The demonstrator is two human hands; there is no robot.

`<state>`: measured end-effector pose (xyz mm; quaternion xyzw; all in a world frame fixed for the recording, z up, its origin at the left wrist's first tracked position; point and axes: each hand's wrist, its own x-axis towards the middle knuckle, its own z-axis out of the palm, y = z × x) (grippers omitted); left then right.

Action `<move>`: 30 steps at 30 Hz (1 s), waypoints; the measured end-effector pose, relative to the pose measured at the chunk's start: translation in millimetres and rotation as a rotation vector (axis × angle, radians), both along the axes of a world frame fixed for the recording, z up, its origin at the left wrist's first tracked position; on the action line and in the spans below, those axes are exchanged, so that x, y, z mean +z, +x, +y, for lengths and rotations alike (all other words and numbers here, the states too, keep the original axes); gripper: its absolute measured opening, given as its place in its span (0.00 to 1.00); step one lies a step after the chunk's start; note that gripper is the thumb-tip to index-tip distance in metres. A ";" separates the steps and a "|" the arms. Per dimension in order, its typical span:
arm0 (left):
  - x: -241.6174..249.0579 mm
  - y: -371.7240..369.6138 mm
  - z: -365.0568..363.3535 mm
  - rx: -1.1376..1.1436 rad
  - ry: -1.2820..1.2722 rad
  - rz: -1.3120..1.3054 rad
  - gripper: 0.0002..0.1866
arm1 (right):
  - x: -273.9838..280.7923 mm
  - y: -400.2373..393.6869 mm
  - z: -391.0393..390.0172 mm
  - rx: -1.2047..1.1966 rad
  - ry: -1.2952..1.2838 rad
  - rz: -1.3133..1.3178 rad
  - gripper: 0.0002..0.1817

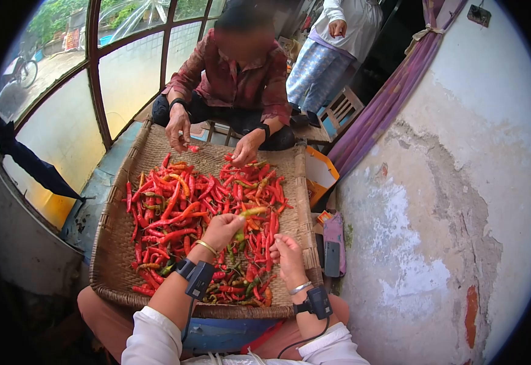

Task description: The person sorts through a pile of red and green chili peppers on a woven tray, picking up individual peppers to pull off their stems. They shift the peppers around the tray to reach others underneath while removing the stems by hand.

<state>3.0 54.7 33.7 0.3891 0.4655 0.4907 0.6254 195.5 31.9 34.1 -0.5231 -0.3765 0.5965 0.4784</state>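
Note:
A large woven basket tray (110, 267) lies before me, heaped with chili peppers (180, 201), mostly red with some orange and green. My left hand (221, 232), wearing a gold bangle, is over the middle of the heap. Its fingers are closed on a yellow-green chili pepper (254, 212) that points to the right. Near the tray's right side, my right hand (288, 255) has thumb and fingertips pinched together above red peppers. Whatever may be between those fingertips is too small to make out.
Across the tray sits a person in a red patterned shirt (241, 85), both hands over the far peppers, a red one in one hand. Another person (344, 36) stands behind. A phone (332, 258) and a yellow box (319, 173) are right of the tray, beside a peeling wall (423, 201).

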 end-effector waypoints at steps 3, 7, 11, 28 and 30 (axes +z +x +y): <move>-0.9 -15.2 11.9 0.333 0.012 -0.517 0.20 | -0.7 -1.3 -0.1 0.022 -0.011 -0.014 0.10; -24.3 -1.2 8.9 0.310 0.021 0.088 0.24 | -0.7 -3.3 -0.6 0.062 -0.029 -0.031 0.09; -39.3 18.3 -12.0 -0.185 0.338 1.003 0.17 | 3.4 -5.4 -3.4 0.141 -0.053 -0.074 0.09; -40.1 20.6 -20.3 -0.430 0.407 1.186 0.09 | -9.5 -10.7 -5.9 0.346 -0.013 -0.239 0.10; -38.1 19.6 -16.5 -0.156 0.473 0.939 0.09 | -18.8 -11.7 -4.4 0.431 0.183 -0.371 0.11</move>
